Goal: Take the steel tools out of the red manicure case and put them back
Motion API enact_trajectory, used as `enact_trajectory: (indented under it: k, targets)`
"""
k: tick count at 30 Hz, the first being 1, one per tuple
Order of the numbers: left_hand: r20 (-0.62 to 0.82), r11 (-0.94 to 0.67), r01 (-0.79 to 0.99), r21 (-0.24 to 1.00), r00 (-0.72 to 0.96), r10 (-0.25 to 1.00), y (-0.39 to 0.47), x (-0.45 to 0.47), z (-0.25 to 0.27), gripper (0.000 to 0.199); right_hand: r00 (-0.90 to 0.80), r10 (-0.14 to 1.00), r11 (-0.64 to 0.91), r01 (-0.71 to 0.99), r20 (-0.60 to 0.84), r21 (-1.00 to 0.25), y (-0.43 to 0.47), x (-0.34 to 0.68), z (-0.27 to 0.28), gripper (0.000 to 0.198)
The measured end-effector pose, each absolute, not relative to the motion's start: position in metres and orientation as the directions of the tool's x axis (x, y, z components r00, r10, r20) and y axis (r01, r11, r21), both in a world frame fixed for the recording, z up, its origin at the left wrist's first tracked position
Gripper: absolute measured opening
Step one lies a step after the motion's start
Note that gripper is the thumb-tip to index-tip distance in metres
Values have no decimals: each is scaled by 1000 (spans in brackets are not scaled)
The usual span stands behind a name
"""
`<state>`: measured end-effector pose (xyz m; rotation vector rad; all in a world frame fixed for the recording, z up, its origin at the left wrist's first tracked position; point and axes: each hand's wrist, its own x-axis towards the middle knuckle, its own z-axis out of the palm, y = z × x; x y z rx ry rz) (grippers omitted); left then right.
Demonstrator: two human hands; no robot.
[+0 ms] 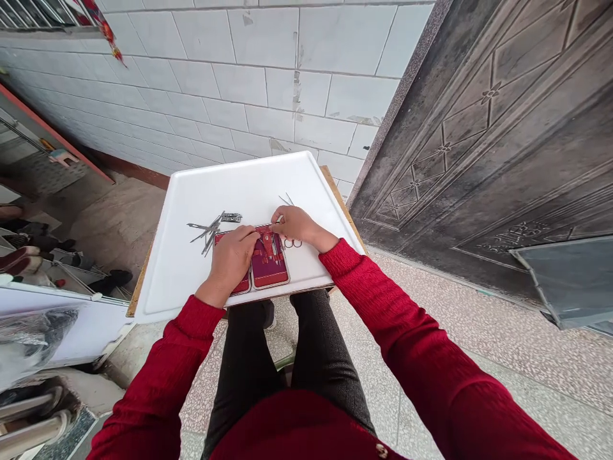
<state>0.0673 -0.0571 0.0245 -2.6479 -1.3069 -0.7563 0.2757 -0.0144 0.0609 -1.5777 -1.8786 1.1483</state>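
Note:
A red manicure case (271,280) lies unfolded near the front edge of a white tray-like tabletop (249,185). My left hand (233,257) covers much of its left half, the fingers bent and gripping it near the middle fold. At the top of the right half, my right hand (294,226) has its fingers pinched together; what is between them is too small to tell. Small metal tools sit in the case's loops below. Scissors (293,243) show beneath my right wrist. Slim metal tools (207,235) and nail clippers (231,218) lie left of the case.
Thin pointed metal tips (287,199) show beyond my right hand. A white tiled wall (258,64) rises behind the table, with a dark patterned door (460,147) to the right. Shelves with shoes (22,260) stand at left.

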Motion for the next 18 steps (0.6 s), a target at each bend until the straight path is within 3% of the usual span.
enact_trajectory:
  k: [6,9,13,18]
  targets:
    - [453,-610,790,62,522,723,-61,69,27,29,-254,966,96,524,-48,-846,-11,275,51,14]
    - [451,-599,797,74,509,733,-62,68,27,27,-109,986,167,528,128,-833,-6,282,50,13]
    - [464,-609,785,117,499,732,-61,66,26,28,92,935,192,679,342,-708,-2,296,53,14]
    - [482,-603,785,138,479,734,-60,67,25,28,-55,954,208,828,294,-521,-1,297,49,13]
